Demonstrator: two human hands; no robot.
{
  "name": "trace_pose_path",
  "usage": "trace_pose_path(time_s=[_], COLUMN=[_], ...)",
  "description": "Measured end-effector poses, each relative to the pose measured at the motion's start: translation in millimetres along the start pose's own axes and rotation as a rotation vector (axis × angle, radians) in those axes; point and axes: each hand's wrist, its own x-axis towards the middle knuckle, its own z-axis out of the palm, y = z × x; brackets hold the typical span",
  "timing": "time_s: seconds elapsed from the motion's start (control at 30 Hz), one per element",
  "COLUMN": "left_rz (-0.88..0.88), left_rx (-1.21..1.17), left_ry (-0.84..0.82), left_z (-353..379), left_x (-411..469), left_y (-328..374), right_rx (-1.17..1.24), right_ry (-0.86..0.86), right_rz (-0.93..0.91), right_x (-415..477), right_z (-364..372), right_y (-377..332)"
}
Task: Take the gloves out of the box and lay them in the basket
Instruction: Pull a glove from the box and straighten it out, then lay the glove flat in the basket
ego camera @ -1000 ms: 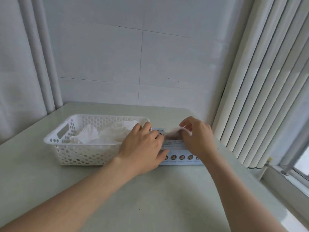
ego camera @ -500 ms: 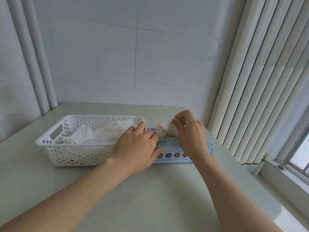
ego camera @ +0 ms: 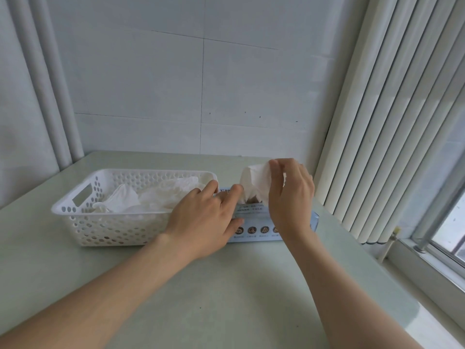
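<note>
A thin, white, crumpled glove [ego camera: 254,182] stands half out of the pale blue box [ego camera: 254,222], pinched in the grip of the right hand [ego camera: 289,195]. The box's print is too small to read; round icons line its front. The left hand [ego camera: 203,217] presses flat on the box. Just left, a white perforated plastic basket [ego camera: 83,222] holds more gloves [ego camera: 156,200] on the pale green surface [ego camera: 226,298].

Left hand [ego camera: 201,217] flat (fingers [ego camera: 230,195] straight); right hand [ego camera: 289,195] raised, pinching.
</note>
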Motion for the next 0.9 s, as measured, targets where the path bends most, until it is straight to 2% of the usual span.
trace_pose_path(time_s=[0.17,0.3,0.37,0.43,0.63,0.8,0.9], left_rz=[-0.007,0.028,0.055,0.062,0.006,-0.042,-0.145], left_rx=[-0.002,0.071,0.093,0.111,0.126,0.042,-0.149], left_ry=[-0.027,-0.067,-0.064,-0.071,-0.225,-0.189,-0.168], left_z=[1.3,4.1,5.8,6.2,-1.1,-1.7,-7.8], left_x=[0.5,-0.4,-0.2,0.4,3.9,2.6,6.6], left_y=[0.3,-0.5,-0.5,-1.6,3.3,0.1,1.6], right_rx=[0.083,0.161,0.181,0.221,0.352,0.372,0.418], right_ry=[0.023,-0.252,-0.310,-0.240,0.131,0.106,0.043], right_rz=[0.036,0.204,0.251,0.298,0.339,0.388,0.483], right_x=[2.1,4.2,5.2,8.1,21.4,20.6,18.7], right_z=[-2.8,-1.5,-1.3,-4.5,-20.7,-22.2,-19.6], right_y=[-5.0,-9.7,-12.6,-19.1,-35.3,-42.2,-41.9])
